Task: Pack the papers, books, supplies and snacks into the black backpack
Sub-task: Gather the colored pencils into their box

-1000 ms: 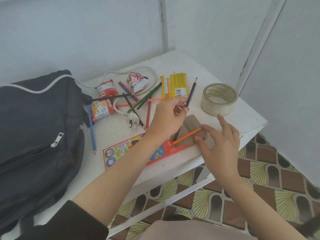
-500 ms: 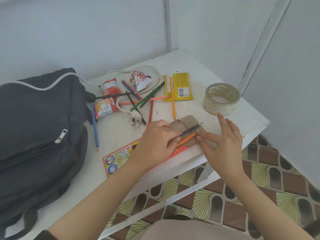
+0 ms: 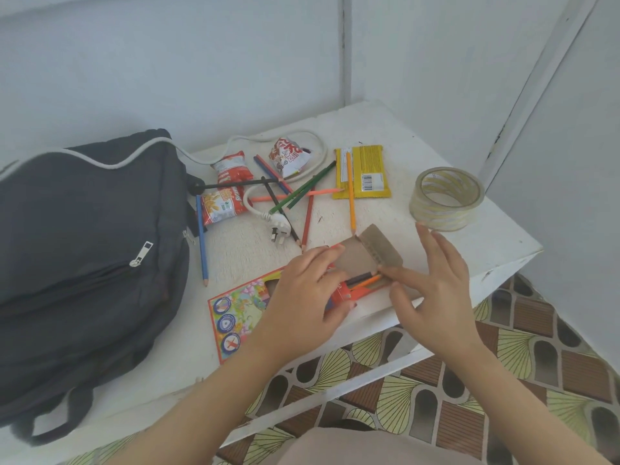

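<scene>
Deeper than half a second back, the dark pencil (image 3: 360,277) sits in the pencil box (image 3: 235,317). Your left hand (image 3: 302,297) grips the box mouth; your right hand (image 3: 436,286), fingers spread, pins the flap (image 3: 379,245). Next orange pencil (image 3: 350,193) lies just beyond, tip toward you, left hand nearer. The backpack (image 3: 84,246) sits at your left.

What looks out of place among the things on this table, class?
A white plug and its cable lie among the snack packs and loose pencils: hardly school supplies. The pencils lie crisscrossed outside their open pencil box.
</scene>
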Available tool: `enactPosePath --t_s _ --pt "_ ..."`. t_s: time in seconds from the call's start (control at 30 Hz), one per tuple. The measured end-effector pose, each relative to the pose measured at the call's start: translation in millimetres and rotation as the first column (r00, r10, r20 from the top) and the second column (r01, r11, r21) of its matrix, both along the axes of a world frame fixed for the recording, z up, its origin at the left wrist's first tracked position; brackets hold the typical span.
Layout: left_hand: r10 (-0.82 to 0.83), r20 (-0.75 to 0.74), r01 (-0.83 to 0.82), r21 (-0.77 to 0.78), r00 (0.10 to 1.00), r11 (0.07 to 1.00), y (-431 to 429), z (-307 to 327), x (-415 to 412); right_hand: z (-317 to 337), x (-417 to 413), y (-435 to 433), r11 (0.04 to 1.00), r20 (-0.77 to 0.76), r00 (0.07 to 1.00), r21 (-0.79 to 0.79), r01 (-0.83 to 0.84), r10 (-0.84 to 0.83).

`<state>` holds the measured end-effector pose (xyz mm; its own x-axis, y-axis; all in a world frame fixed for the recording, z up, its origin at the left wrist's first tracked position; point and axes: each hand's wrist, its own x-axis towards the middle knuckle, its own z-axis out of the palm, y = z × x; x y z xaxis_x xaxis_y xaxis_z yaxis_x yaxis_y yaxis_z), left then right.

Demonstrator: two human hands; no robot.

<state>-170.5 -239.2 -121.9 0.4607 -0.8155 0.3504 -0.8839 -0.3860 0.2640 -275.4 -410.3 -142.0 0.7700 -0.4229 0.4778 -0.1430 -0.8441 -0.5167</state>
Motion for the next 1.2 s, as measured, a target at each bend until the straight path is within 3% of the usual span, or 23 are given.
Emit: enactPosePath --t_s 0.23,0.37,0.53,0.67,0.83,0.93,1.03,1.13,1.2 --pt "0.014 -0.120 -0.024 -0.084 0.993 0.996 7 -3 -2 9 5 -5 0.982 0.084 0.979 0.004 -0.189 0.188" --pt "-0.005 -0.333 -0.051 -0.157 0.943 0.986 11 9 6 37 34 -12 0.986 0.129 0.986 0.119 -0.121 0.105" --pt "0.076 -0.138 -0.093 -0.122 0.988 0.988 12 23 54 58 86 -12 1.000 -0.136 0.991 0.022 -0.014 0.017" --pt "0.087 0.037 -0.089 0.055 0.996 0.995 7 30 94 63 116 -5 0.982 -0.458 0.878 -0.176 0.062 -0.137" --pt "-0.059 0.094 0.036 0.230 0.994 0.972 -11 37 112 62 121 -3 0.973 -0.480 0.855 -0.204 0.108 -0.196" --pt "-0.106 0.049 0.087 0.283 0.993 0.955 -18 40 111 63 109 -12 0.987 -0.336 0.928 -0.061 0.146 -0.158" --pt "-0.121 0.053 0.100 0.299 0.991 0.949 -21 40 114 69 88 -24 0.961 -0.112 0.990 0.252 0.114 -0.088" --pt "-0.112 0.075 0.082 0.325 0.991 0.942 -24 42 116 77 62 -26 0.758 0.139 0.984 0.653 -0.009 -0.109" --pt "-0.115 0.085 0.077 0.363 0.990 0.929 -26 45 115 78 46 -25 0.619 0.241 0.947 0.784 -0.059 -0.215"
